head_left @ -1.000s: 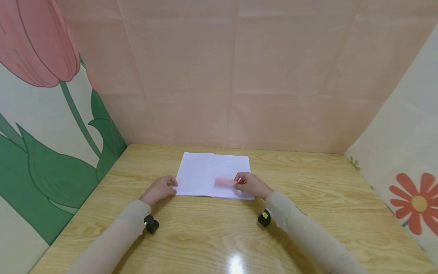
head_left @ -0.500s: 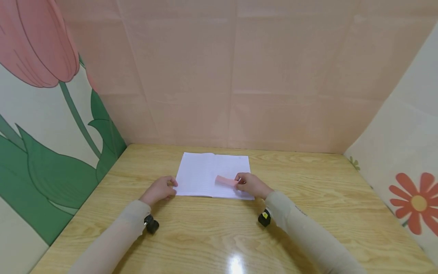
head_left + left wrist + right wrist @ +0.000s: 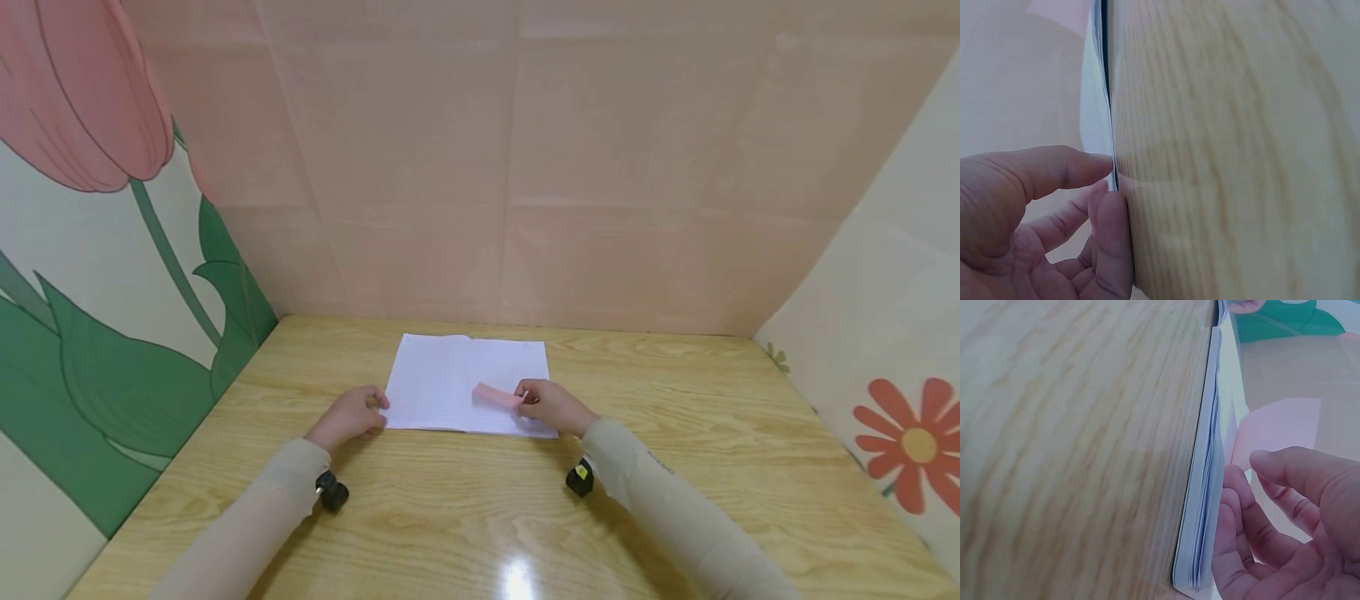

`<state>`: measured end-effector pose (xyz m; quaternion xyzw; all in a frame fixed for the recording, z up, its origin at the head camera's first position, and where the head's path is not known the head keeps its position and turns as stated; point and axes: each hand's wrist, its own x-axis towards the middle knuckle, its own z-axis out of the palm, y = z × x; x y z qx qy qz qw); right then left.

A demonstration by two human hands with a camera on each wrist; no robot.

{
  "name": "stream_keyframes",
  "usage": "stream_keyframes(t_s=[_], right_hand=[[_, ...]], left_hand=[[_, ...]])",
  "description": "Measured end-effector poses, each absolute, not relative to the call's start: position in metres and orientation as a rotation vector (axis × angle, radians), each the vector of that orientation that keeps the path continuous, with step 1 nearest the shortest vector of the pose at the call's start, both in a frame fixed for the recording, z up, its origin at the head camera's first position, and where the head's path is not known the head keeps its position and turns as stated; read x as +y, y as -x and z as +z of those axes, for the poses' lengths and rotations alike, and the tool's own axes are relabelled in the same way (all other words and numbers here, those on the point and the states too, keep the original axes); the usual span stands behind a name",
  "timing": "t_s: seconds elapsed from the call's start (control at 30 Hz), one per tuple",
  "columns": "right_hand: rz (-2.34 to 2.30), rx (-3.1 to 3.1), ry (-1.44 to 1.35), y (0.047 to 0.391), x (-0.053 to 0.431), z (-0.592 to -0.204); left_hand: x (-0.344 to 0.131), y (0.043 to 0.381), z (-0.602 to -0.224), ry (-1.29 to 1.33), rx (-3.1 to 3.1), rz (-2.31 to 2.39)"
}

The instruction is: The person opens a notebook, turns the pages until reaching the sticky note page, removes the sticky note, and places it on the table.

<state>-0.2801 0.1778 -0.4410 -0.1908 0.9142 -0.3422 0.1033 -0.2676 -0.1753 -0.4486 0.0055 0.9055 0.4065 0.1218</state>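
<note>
A notebook [image 3: 431, 383] with white ruled pages lies spread flat on the wooden table. Over its right page, my right hand [image 3: 555, 406] pinches the right end of a pink sticky note [image 3: 495, 396] between thumb and fingertips. The right wrist view shows the pink paper [image 3: 1285, 428] standing up from the page beyond the thumb. At the notebook's left edge, my left hand [image 3: 351, 415] rests with loosely bent fingers. In the left wrist view its thumb and fingertips touch the corner of the pages [image 3: 1099, 125], apart from each other.
The wooden table [image 3: 465, 508] reaches back to a plain pinkish backdrop [image 3: 510, 167]. Flower-printed panels [image 3: 112, 350] stand along the sides. A small black camera is strapped to each wrist.
The free left end of the pink sticky note has lifted slightly and now slants up to the left. Both hands have stayed almost in place.
</note>
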Motion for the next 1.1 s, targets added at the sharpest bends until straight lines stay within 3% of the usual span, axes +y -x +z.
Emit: stream_keyframes(t_s=[1.1], right_hand=[[-1.040,2.651,0.624,0.2808,0.1804,-0.4407]], left_hand=[[-0.1763,0.2674,-0.4497,-0.051,2.651,1.186]])
